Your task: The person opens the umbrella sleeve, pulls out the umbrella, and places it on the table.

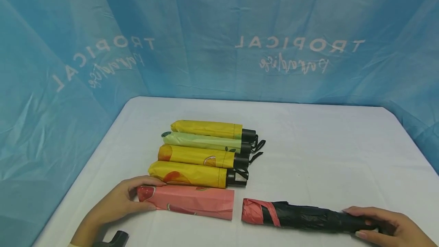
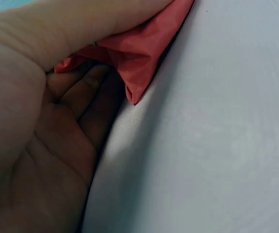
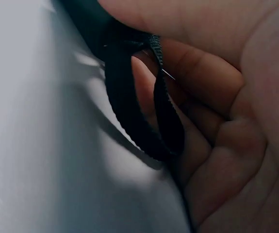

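Note:
A pink umbrella sleeve (image 1: 195, 201) with fruit prints lies flat at the front of the table. My left hand (image 1: 118, 201) grips its left end between thumb and fingers; the left wrist view shows the sleeve's red corner (image 2: 139, 63) under the thumb. To the right lies a folded umbrella (image 1: 305, 216), black with a pink band at its left end, apart from the sleeve. My right hand (image 1: 387, 226) holds its handle end. A black wrist strap (image 3: 124, 97) loops down beside the palm in the right wrist view.
Several sleeved umbrellas lie in a row behind the pink sleeve: yellow ones (image 1: 192, 174) and a light green one (image 1: 202, 140), black handles to the right. A dark object (image 1: 118, 238) shows near my left wrist. Blue printed curtains (image 1: 212, 68) surround the white table (image 1: 319, 144).

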A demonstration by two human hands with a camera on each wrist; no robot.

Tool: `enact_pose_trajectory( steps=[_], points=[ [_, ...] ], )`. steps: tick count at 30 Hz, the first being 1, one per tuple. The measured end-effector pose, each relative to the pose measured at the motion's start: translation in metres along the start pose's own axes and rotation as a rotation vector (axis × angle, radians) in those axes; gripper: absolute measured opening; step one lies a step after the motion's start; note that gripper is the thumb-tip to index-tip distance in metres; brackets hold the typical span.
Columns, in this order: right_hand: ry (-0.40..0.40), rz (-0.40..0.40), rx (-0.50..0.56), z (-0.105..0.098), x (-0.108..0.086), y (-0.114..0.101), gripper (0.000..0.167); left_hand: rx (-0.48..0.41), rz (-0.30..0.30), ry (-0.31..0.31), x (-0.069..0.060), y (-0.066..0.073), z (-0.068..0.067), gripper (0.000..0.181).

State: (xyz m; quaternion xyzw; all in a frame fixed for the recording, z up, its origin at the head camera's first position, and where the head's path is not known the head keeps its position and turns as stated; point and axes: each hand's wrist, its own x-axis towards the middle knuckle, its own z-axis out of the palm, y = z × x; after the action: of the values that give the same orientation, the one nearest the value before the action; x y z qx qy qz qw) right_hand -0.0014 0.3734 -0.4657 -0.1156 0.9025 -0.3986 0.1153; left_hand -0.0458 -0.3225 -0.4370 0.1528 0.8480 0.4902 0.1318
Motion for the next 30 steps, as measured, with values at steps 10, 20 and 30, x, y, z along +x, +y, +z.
enact_pose_trajectory(
  steps=[10,20,30],
  points=[
    [0.012,-0.031,0.059,0.003,-0.001,0.009,0.041,0.022,-0.002,0.021,0.0,0.004,0.0,0.054],
    [-0.069,-0.012,0.056,-0.016,0.007,-0.001,0.039,0.039,0.15,0.176,-0.005,0.016,-0.029,0.049],
    [0.098,-0.212,-0.19,-0.041,0.066,-0.1,0.034,0.099,0.194,0.139,0.038,0.033,-0.048,0.049]
  ],
)
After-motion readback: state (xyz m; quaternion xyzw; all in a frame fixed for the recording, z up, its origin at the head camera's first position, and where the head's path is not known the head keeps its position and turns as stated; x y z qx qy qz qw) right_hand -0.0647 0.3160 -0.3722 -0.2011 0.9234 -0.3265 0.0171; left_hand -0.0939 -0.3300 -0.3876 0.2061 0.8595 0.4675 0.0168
